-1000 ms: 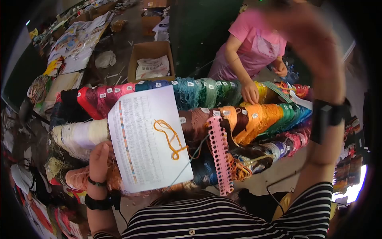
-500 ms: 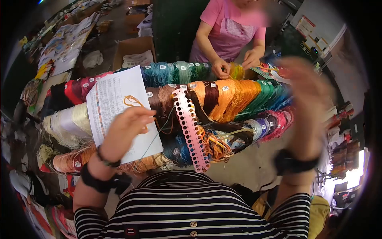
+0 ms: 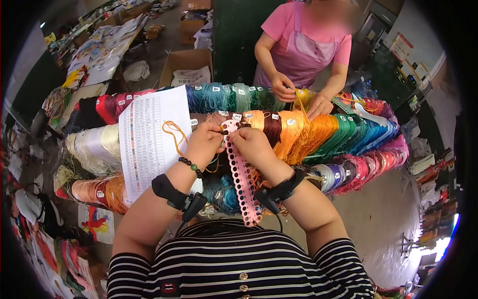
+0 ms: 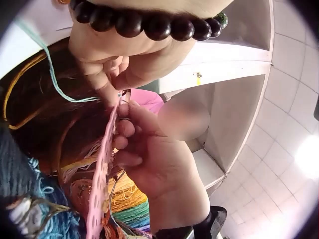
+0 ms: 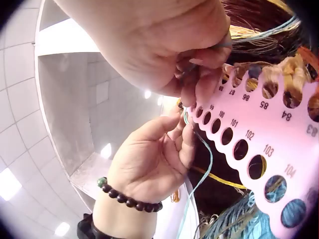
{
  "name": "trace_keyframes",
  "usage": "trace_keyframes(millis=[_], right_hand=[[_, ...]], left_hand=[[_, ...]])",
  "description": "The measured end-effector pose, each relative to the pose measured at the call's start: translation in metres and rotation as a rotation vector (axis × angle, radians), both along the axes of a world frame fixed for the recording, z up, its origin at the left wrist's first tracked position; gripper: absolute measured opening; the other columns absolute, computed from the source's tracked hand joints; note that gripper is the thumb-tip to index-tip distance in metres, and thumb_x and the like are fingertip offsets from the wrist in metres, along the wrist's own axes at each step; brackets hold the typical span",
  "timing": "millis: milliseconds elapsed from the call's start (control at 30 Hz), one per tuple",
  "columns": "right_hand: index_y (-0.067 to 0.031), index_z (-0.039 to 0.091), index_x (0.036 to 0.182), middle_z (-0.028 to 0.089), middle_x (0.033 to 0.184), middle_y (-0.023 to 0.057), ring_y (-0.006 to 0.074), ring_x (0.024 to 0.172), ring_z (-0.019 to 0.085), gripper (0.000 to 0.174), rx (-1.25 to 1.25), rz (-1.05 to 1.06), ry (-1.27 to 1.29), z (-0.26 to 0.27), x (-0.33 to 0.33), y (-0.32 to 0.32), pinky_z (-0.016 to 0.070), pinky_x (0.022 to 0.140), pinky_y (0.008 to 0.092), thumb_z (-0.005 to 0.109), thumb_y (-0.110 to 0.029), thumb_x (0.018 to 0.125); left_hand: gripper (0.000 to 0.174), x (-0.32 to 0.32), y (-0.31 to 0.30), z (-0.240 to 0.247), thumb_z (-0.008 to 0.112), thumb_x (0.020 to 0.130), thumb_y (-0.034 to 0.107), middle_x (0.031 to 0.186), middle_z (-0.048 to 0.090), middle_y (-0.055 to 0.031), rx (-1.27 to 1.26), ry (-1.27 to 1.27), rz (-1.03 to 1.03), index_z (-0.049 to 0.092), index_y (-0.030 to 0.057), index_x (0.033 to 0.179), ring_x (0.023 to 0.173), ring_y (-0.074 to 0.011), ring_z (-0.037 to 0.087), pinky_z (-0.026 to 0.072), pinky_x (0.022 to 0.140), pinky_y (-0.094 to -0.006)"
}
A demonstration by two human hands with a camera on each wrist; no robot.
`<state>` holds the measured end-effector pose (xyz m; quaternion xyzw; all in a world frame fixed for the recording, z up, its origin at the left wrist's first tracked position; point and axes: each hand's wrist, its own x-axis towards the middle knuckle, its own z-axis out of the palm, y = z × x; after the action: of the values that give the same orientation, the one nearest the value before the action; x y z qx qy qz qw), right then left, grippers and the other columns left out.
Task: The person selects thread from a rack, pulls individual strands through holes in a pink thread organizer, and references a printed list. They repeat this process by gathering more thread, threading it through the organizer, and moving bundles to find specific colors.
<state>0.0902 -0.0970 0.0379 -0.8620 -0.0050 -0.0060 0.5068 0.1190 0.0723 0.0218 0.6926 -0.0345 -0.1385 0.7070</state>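
- Together, both hands meet at the top end of the pink punched strip point(image 3: 242, 179), which lies across the thread skeins point(image 3: 323, 134) on the worktop.
- At the strip's top left, the left hand point(image 3: 204, 144) has its fingers curled, pinching a thin teal thread point(image 5: 203, 175).
- On the strip's top holes, the right hand point(image 3: 251, 144) pinches the same thread between its fingertips.
- Left of the strip lies a printed sheet point(image 3: 149, 144).

Bench: right before you, its top wholly hidden under thread skeins point(image 3: 318, 134).
Far edge: teal and green skeins point(image 3: 224, 97) in a row, each with a paper tag.
Left end: cream skeins point(image 3: 94, 147); orange skeins point(image 3: 99, 192) at your near left corner.
Right end: pink skeins point(image 3: 371, 167).
Floor point(image 3: 378, 219): grey; a cardboard box point(image 3: 186, 62) stands open beyond the far edge.
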Motion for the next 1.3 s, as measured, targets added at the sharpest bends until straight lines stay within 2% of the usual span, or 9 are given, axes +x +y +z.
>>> trace_keyframes(millis=[100,333,533,633,767,900,933,1133,1300], right_hand=[[-0.0002,0.066,0.076,0.062,0.060,0.0083,0.0167,0.055,0.061,0.029,0.150,0.027,0.068,-0.003,0.005,-0.005,0.0483,0.055,0.0323,0.060,-0.024,0.090],[0.0012,0.065,0.075,0.062,0.062,0.0070,0.0152,0.056,0.060,0.030,-0.004,0.107,-0.025,0.013,0.004,-0.007,0.0479,0.056,0.0312,0.060,-0.024,0.090],[-0.0027,0.062,0.092,0.063,0.070,0.0019,0.0081,0.060,0.056,0.016,0.167,0.139,0.124,0.009,0.003,-0.008,0.0446,0.054,0.0237,0.061,-0.019,0.093],[-0.0034,0.056,0.099,0.064,0.073,0.0041,0.0095,0.057,0.056,0.013,0.327,0.149,0.145,-0.012,0.008,-0.014,0.0444,0.050,0.0240,0.059,-0.014,0.093],[-0.0027,0.052,0.105,0.066,0.077,0.0063,0.0093,0.058,0.056,0.014,0.437,0.139,0.212,-0.005,0.004,-0.015,0.0439,0.049,0.0230,0.056,-0.008,0.092],[-0.0013,0.050,0.108,0.067,0.080,0.0092,0.0098,0.059,0.056,0.016,0.631,0.124,0.285,-0.002,0.002,-0.020,0.0446,0.050,0.0226,0.053,-0.003,0.092],[-0.0014,0.050,0.108,0.067,0.080,0.0094,0.0099,0.058,0.055,0.017,0.660,0.126,0.275,-0.003,0.002,-0.020,0.0449,0.051,0.0221,0.054,-0.003,0.092],[-0.0023,0.049,0.105,0.067,0.082,0.0101,0.0113,0.061,0.059,0.012,0.520,0.129,0.250,-0.005,0.001,-0.020,0.0481,0.058,0.0225,0.053,-0.003,0.094],[-0.0068,0.049,0.106,0.067,0.083,0.0080,0.0111,0.063,0.060,0.013,0.582,0.070,0.329,-0.006,0.000,-0.016,0.0475,0.054,0.0235,0.054,-0.005,0.095]], left_hand=[[0.031,-0.001,0.001,0.008,0.061,0.088,0.002,0.093,0.064,-0.0103,-0.017,0.022,-0.032,0.049,-0.0017,0.117,0.080,-0.0134,0.065,0.0550,0.066,-0.0238],[0.038,-0.001,0.001,0.008,0.062,0.086,0.000,0.090,0.061,-0.0052,-0.085,-0.024,-0.095,0.048,0.0009,0.122,0.070,-0.0107,0.060,0.0501,0.063,-0.0206],[0.038,-0.004,0.010,0.026,0.062,0.084,-0.001,0.087,0.065,-0.0043,0.361,-0.212,-0.119,0.050,0.0012,0.120,0.076,-0.0102,0.061,0.0496,0.065,-0.0198],[0.031,-0.003,0.022,0.033,0.067,0.084,0.007,0.087,0.071,-0.0107,0.314,-0.373,-0.025,0.056,0.0000,0.112,0.077,-0.0145,0.067,0.0529,0.069,-0.0290],[0.034,-0.010,0.013,0.047,0.066,0.087,0.007,0.095,0.068,-0.0064,-0.391,0.183,-0.112,0.050,0.0019,0.116,0.084,-0.0089,0.063,0.0472,0.067,-0.0181],[0.029,-0.008,0.005,0.037,0.065,0.089,0.005,0.099,0.068,-0.0094,-0.181,0.093,-0.112,0.052,0.0015,0.115,0.087,-0.0107,0.064,0.0505,0.072,-0.0208],[0.029,-0.009,0.002,0.031,0.067,0.088,0.008,0.096,0.068,-0.0019,-0.189,0.016,-0.088,0.053,0.0053,0.114,0.077,-0.0063,0.060,0.0425,0.063,-0.0160],[0.029,-0.009,0.004,0.034,0.065,0.090,0.007,0.095,0.067,-0.0008,-0.148,-0.173,-0.073,0.053,0.0066,0.116,0.084,-0.0061,0.061,0.0443,0.065,-0.0175],[0.029,-0.009,0.002,0.033,0.062,0.091,0.004,0.102,0.066,-0.0048,-0.395,-0.102,-0.121,0.051,0.0061,0.117,0.093,-0.0112,0.064,0.0521,0.075,-0.0223]])
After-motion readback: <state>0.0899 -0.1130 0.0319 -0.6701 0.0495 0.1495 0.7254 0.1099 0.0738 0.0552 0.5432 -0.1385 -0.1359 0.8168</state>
